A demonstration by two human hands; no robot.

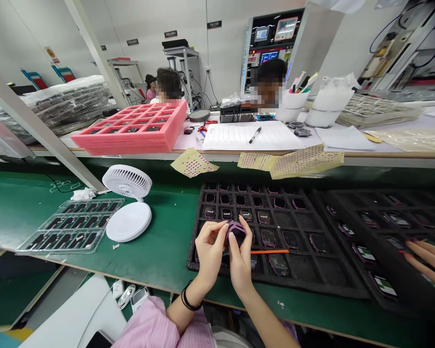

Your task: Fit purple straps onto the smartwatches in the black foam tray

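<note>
Pink striped cloth lies nearest us, at the bottom, in front of and to the left of the black tray, which rests on a green bench. Above the tray's near left part, we hold a small purple-framed watch, its dark face partly hidden by our fingers. Our left hand, with a black band at its wrist, pinches one side between thumb and fingertips; our right hand closes thumb and fingers on the other side. Neither grip is spread wide.

Rows of similar watches fill many of the black tray's compartments, and an orange stick lies across it, just right of our right hand; we cannot tell whether they touch.

Left of the black tray stand a white fan and, farther left, a clear tray of dark pieces. To its right is a second tray, with another person's hand over it. Beyond and above the black tray, a shelf carries a pink tray, paper and a pen.
</note>
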